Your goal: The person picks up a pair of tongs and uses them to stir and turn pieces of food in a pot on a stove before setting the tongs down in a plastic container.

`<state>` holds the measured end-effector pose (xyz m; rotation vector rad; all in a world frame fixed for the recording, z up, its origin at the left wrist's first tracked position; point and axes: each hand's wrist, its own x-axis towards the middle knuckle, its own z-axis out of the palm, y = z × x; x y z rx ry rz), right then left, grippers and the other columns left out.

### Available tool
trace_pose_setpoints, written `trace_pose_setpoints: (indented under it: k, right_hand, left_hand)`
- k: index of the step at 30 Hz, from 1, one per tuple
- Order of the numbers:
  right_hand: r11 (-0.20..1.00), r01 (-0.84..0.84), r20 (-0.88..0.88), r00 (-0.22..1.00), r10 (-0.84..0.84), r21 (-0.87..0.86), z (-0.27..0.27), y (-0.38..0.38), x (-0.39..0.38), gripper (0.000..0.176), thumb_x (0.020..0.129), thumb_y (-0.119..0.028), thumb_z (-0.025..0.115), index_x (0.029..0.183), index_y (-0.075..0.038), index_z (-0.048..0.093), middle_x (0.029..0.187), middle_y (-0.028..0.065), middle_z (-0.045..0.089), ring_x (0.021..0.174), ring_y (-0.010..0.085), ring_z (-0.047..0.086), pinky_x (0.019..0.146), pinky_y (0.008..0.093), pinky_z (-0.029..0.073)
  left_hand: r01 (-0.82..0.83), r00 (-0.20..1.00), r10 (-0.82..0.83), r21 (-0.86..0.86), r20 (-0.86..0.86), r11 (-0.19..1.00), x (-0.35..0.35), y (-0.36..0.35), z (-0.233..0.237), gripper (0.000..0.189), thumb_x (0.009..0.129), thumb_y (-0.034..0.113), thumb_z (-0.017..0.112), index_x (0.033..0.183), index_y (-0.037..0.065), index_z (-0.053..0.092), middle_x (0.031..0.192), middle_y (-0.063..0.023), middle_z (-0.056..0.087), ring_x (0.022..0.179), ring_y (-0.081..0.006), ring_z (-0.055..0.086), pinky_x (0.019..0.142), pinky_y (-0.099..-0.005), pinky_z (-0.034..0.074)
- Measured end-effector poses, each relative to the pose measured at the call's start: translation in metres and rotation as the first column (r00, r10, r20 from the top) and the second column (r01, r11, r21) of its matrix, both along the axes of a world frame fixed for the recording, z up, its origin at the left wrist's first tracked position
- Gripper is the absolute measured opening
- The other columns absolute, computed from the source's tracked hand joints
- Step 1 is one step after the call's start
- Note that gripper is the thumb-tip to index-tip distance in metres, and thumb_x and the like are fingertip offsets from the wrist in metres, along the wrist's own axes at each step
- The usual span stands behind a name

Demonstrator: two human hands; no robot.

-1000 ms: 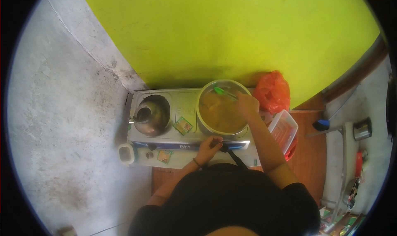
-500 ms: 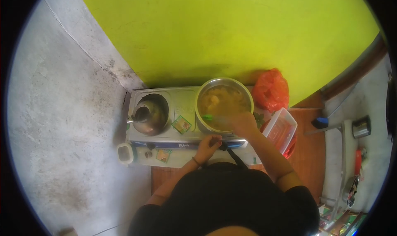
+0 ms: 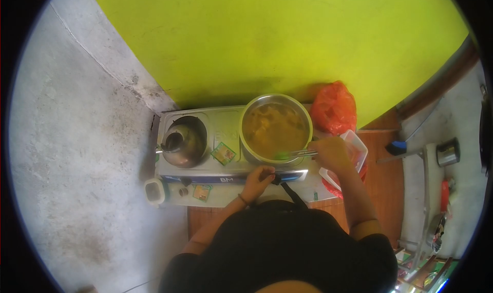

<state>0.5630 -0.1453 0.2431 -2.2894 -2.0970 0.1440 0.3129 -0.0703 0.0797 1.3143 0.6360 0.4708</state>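
My right hand is closed round the metal handle of green-tipped tongs. The tongs reach left over the near rim of a large steel pot, their green end at the brownish broth with yellowish pieces. In front of the pot, my left hand has its fingers drawn together beside a small black piece at the stove's front. A black strap runs from there toward my body. What the left fingers hold, if anything, is hidden.
The pot and a metal kettle stand on a two-burner stove. Seasoning packets lie near the kettle. To the right are a red plastic bag and a clear plastic container. A lidded tub stands at left.
My right hand has moved right from over the pot to beside its rim, so the tongs now show. Their green end has shifted right and nearer me. The left hand stays put.
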Motion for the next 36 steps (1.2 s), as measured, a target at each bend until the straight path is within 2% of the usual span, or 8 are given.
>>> trace_pose_setpoints:
  k: [8, 11, 17, 20, 26, 29, 32, 36]
  right_hand:
    - [0.989, 0.046, -0.136, 0.990, -0.027, 0.139, -0.064, 0.030, -0.027, 0.026, 0.071, -0.024, 0.075, 0.094, -0.016, 0.065, 0.076, 0.0105, 0.067, 0.074, 0.0307, 0.067, 0.063, 0.0439, 0.050]
    - [0.982, 0.168, -0.190, 0.970, -0.150, 0.082, -0.066, 0.042, -0.039, 0.029, 0.074, -0.027, 0.073, 0.098, -0.015, 0.063, 0.077, 0.0119, 0.067, 0.075, 0.0320, 0.067, 0.065, 0.0448, 0.051]
    - [0.919, 0.387, -0.216, 0.906, -0.364, 0.077, -0.088, 0.057, -0.043, 0.034, 0.077, -0.030, 0.071, 0.104, -0.014, 0.059, 0.081, 0.0130, 0.068, 0.079, 0.0334, 0.067, 0.067, 0.0449, 0.051]
    - [0.896, 0.444, -0.220, 0.876, -0.430, 0.015, -0.086, 0.061, -0.037, 0.034, 0.078, -0.032, 0.071, 0.104, -0.014, 0.059, 0.084, 0.0132, 0.068, 0.082, 0.0330, 0.067, 0.068, 0.0448, 0.051]
    - [0.899, 0.437, -0.274, 0.868, -0.415, 0.021, -0.074, 0.051, -0.041, 0.035, 0.078, -0.034, 0.071, 0.104, -0.014, 0.060, 0.087, 0.0132, 0.068, 0.086, 0.0335, 0.067, 0.071, 0.0454, 0.051]
    - [0.898, 0.434, -0.277, 0.857, -0.435, -0.068, -0.069, 0.043, -0.044, 0.033, 0.078, -0.035, 0.071, 0.103, -0.015, 0.062, 0.087, 0.0137, 0.068, 0.087, 0.0335, 0.067, 0.072, 0.0453, 0.051]
    - [0.904, 0.423, -0.301, 0.856, -0.420, -0.059, -0.066, 0.034, -0.044, 0.032, 0.078, -0.035, 0.071, 0.103, -0.016, 0.062, 0.087, 0.0141, 0.068, 0.087, 0.0333, 0.067, 0.073, 0.0450, 0.052]
    - [0.908, 0.419, -0.302, 0.864, -0.403, -0.010, -0.065, 0.026, -0.036, 0.035, 0.077, -0.037, 0.073, 0.104, -0.016, 0.063, 0.088, 0.0144, 0.068, 0.087, 0.0335, 0.067, 0.073, 0.0450, 0.051]
  left_hand:
    - [-0.063, 0.997, 0.064, -0.027, 0.035, 0.998, -0.003, -0.001, 0.002, 0.023, 0.088, 0.005, 0.065, 0.110, 0.003, 0.060, 0.103, -0.0043, 0.065, 0.097, -0.0113, 0.061, 0.084, -0.0267, 0.050]
    - [-0.028, 0.999, 0.028, 0.019, -0.017, 0.999, -0.005, 0.001, 0.005, 0.024, 0.090, 0.002, 0.062, 0.114, 0.001, 0.057, 0.108, -0.0049, 0.062, 0.100, -0.0109, 0.059, 0.089, -0.0264, 0.048]
    - [-0.039, 0.999, 0.039, 0.026, 0.031, 0.999, -0.005, 0.001, -0.005, 0.025, 0.090, 0.002, 0.062, 0.114, 0.001, 0.057, 0.108, -0.0049, 0.062, 0.099, -0.0111, 0.059, 0.089, -0.0267, 0.048]
    - [-0.026, 0.999, 0.028, 0.041, -0.034, 0.999, -0.006, 0.001, 0.001, 0.025, 0.090, 0.002, 0.061, 0.115, 0.001, 0.057, 0.108, -0.0054, 0.062, 0.100, -0.0113, 0.059, 0.089, -0.0271, 0.049]
    - [-0.019, 1.000, 0.020, 0.054, -0.021, 0.998, -0.004, 0.000, -0.002, 0.025, 0.090, 0.002, 0.061, 0.115, 0.001, 0.057, 0.109, -0.0056, 0.062, 0.100, -0.0117, 0.059, 0.090, -0.0272, 0.049]
    - [-0.009, 1.000, 0.010, 0.053, -0.028, 0.999, -0.004, 0.001, 0.002, 0.025, 0.090, 0.002, 0.062, 0.114, 0.001, 0.057, 0.108, -0.0054, 0.062, 0.100, -0.0116, 0.059, 0.089, -0.0270, 0.049]
    - [-0.006, 1.000, 0.006, -0.009, -0.007, 1.000, -0.003, 0.001, 0.004, 0.025, 0.090, 0.002, 0.062, 0.114, 0.001, 0.057, 0.108, -0.0052, 0.062, 0.099, -0.0114, 0.060, 0.089, -0.0268, 0.049]
    - [-0.017, 1.000, 0.017, 0.003, -0.011, 1.000, -0.004, 0.002, 0.000, 0.025, 0.090, 0.002, 0.062, 0.114, 0.001, 0.057, 0.107, -0.0048, 0.062, 0.099, -0.0110, 0.060, 0.089, -0.0264, 0.049]
